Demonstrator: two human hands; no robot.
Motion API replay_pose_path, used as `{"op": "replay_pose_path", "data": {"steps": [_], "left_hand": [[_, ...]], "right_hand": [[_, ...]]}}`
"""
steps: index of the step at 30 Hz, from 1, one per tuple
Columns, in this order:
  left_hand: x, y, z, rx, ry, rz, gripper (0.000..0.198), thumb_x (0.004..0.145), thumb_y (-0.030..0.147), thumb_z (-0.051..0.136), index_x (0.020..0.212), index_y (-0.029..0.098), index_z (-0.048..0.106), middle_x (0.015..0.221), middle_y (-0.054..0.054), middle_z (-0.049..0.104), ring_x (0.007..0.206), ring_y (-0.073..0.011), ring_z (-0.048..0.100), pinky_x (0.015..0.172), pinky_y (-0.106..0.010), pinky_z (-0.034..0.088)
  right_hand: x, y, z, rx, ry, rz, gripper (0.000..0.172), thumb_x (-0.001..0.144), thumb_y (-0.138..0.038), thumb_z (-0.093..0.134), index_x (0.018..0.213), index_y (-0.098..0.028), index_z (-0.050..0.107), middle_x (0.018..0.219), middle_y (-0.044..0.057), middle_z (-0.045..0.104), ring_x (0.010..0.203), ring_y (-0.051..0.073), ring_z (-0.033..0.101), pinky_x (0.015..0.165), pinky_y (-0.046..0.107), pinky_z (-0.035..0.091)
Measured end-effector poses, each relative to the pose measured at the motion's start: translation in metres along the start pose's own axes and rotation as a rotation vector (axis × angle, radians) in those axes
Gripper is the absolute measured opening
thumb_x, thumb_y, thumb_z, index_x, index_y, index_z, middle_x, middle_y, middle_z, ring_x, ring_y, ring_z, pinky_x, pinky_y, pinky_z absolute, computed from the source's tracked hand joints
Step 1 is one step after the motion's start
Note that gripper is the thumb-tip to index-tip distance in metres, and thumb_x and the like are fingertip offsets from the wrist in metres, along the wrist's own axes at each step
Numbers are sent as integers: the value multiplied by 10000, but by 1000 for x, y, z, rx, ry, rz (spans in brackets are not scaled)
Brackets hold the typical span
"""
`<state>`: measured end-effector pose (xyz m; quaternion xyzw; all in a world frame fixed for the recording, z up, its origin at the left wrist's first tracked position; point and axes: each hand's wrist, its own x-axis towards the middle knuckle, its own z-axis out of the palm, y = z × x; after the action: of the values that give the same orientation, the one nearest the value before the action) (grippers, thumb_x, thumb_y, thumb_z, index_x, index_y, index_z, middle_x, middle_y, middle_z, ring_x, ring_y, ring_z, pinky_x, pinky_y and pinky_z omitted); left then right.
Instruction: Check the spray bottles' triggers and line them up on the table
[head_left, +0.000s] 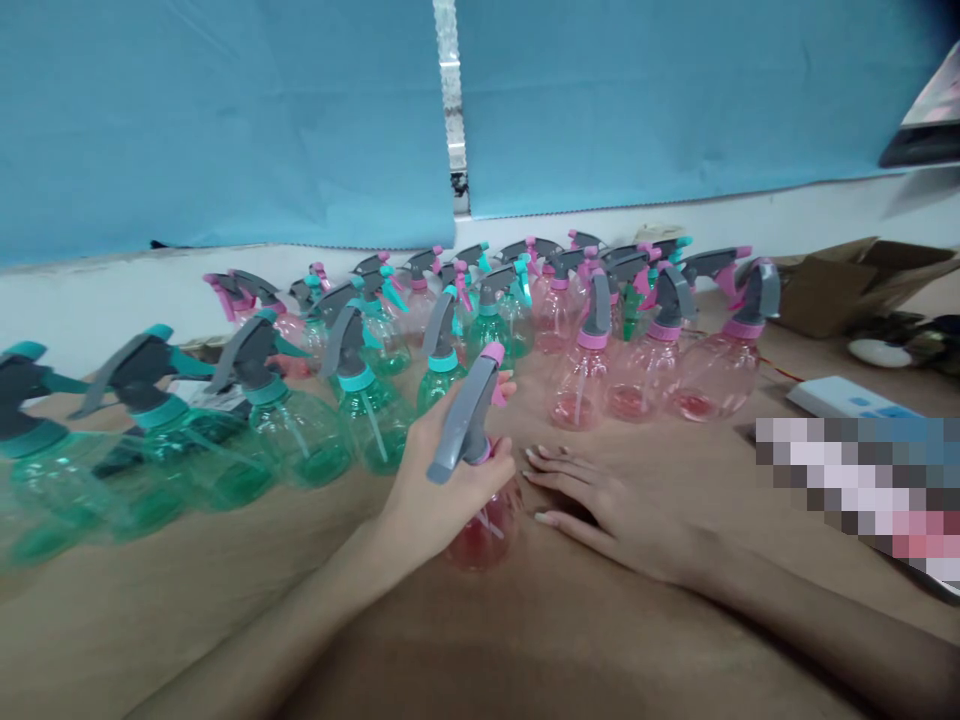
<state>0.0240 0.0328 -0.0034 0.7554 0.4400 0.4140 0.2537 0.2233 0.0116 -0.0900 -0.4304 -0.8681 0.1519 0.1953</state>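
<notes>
A pink spray bottle (480, 530) with a grey and pink trigger head stands upright on the table in front of me. My left hand (439, 475) is wrapped round its neck, just under the spray head. To the right of that bottle, my right hand (600, 505) rests palm down on the table, fingers spread, holding nothing. Its fingertips point towards the pink bottle, close to its side. Beyond my left hand stands a green spray bottle (375, 425) with a teal collar. Past my right hand is another pink spray bottle (577, 385).
Several green spray bottles (300, 440) form a row on the left. More pink and green bottles crowd the back of the table (420, 640). An open cardboard box (832, 285) and a white and blue box (855, 398) lie right. A blue covering (225, 120) hangs behind.
</notes>
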Motion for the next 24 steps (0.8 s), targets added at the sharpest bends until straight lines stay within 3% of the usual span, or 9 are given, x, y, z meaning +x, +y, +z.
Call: {"op": "replay_pose_path", "data": {"steps": [6, 11, 16, 19, 24], "left_hand": [[0, 0, -1, 27, -16, 29, 511, 695, 101, 546, 1179, 261, 533, 1013, -2, 665, 645, -129, 593, 649, -269, 509], [-1, 3, -1, 69, 12, -4, 418, 683, 104, 513, 1071, 247, 576, 682, 36, 602, 564, -149, 566, 567, -272, 485], [-2, 2, -1, 45, 45, 93, 354, 645, 73, 504, 953, 234, 574, 862, 10, 652, 635, -137, 593, 672, -282, 518], [-2, 1, -2, 95, 77, 113, 275, 647, 79, 506, 865, 238, 559, 760, 28, 620, 605, -136, 564, 658, -280, 507], [-3, 3, -2, 45, 48, 102, 224, 669, 67, 491, 814, 238, 489, 769, 20, 573, 688, -150, 569, 710, -291, 480]], "right_hand": [[-1, 3, 4, 18, 17, -10, 490, 932, -459, 421, 1347, -201, 454, 1427, 64, 423, 1334, 221, 346, 1106, 450, 287], [-1, 3, 4, 13, 10, -12, 488, 936, -458, 412, 1346, -197, 455, 1430, 65, 418, 1337, 219, 340, 1107, 446, 287], [-1, 3, 3, -7, -7, -10, 493, 942, -454, 398, 1349, -181, 448, 1436, 68, 410, 1341, 216, 333, 1110, 444, 281], [-1, 3, 3, -1, -2, -5, 491, 939, -454, 404, 1348, -186, 451, 1429, 70, 420, 1337, 221, 339, 1107, 452, 284], [-1, 3, 3, -1, 2, -9, 493, 937, -455, 408, 1341, -176, 460, 1432, 82, 413, 1340, 221, 333, 1107, 451, 283]]}}
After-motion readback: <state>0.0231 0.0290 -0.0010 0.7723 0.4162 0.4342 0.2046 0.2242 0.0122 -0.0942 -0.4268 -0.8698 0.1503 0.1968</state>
